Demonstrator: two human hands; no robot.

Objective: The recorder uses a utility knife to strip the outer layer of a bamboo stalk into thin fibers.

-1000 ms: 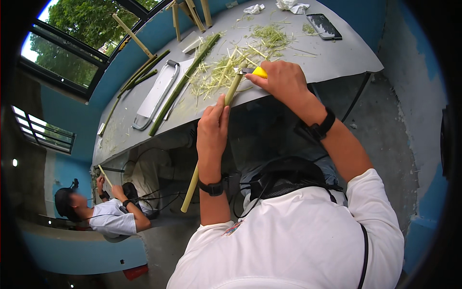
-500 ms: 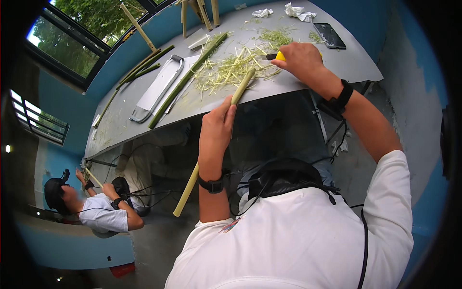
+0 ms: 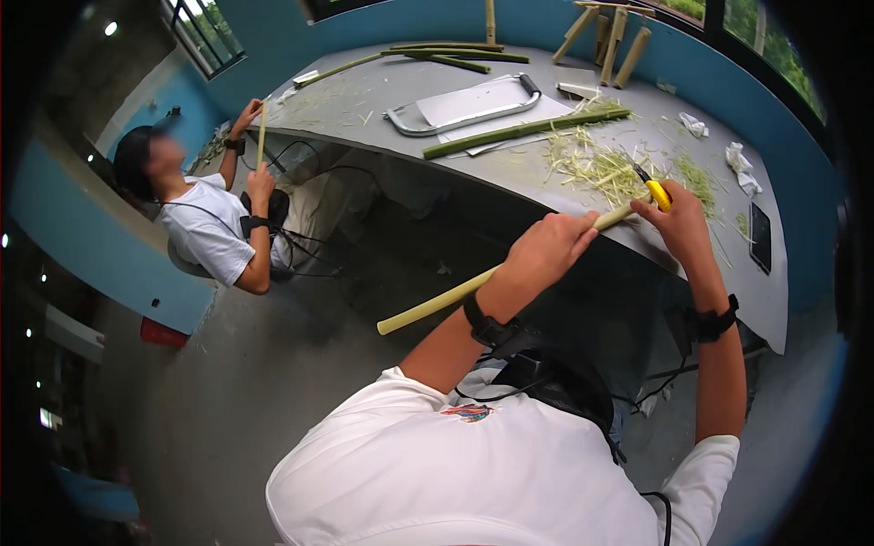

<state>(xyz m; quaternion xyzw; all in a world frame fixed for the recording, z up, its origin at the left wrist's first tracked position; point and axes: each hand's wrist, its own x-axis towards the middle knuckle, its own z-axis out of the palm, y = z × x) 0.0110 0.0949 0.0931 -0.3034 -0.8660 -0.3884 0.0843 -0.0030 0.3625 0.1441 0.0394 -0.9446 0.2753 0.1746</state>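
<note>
My left hand (image 3: pixel 551 247) is closed around a pale, peeled bamboo stick (image 3: pixel 437 302), which slants from below my left wrist up to the table's front edge. In my right hand (image 3: pixel 678 223) is a yellow utility knife (image 3: pixel 657 195). Its dark tip points away from me, over the shavings. The right fingers are close by the stick's upper end; whether they touch it I cannot tell. Thin green-white shavings (image 3: pixel 583 168) lie heaped beyond both hands on the grey table (image 3: pixel 337 114).
A green bamboo pole (image 3: pixel 510 138) and a hacksaw (image 3: pixel 482 116) lie over white paper. Thinner green stalks (image 3: pixel 437 53) and short bamboo pieces (image 3: pixel 614 45) are farther back. Crumpled tissues (image 3: pixel 742 168) and a phone (image 3: pixel 760 241) are at right. A co-worker (image 3: pixel 205 223) sits left, holding a stick.
The view has swung, so table and co-worker appear shifted. My right hand with the knife has come back toward the stick's upper end, close to my left hand. The stick now slants flatter.
</note>
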